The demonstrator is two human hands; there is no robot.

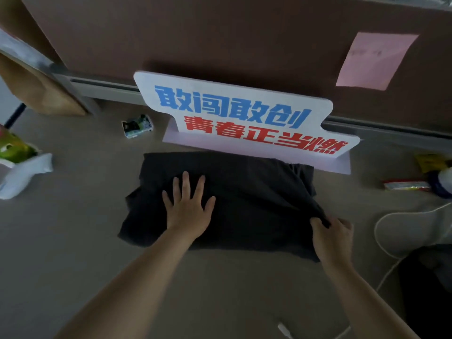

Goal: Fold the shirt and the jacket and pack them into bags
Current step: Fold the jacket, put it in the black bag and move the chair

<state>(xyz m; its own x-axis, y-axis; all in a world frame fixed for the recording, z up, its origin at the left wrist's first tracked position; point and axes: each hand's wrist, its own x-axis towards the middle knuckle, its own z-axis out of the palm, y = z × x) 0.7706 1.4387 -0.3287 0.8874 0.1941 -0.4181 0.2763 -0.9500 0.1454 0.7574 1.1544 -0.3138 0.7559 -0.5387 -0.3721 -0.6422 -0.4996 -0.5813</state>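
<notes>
A dark grey garment (244, 199), partly folded into a rough rectangle, lies on the beige table in the middle of the view. My left hand (187, 209) lies flat on its left part with fingers spread, pressing the cloth down. My right hand (332, 237) grips the garment's near right edge, fingers curled round a bunch of fabric. A white plastic bag (22, 174) lies at the left edge of the table. A dark bundle (430, 289) sits at the lower right; I cannot tell what it is.
A white sign with blue and red lettering (242, 121) stands just behind the garment. A small packet (137, 126) lies to the left, a green packet (12, 148) by the bag, snack wrappers (407, 185) at the right. A white cable (391, 241) loops at the right.
</notes>
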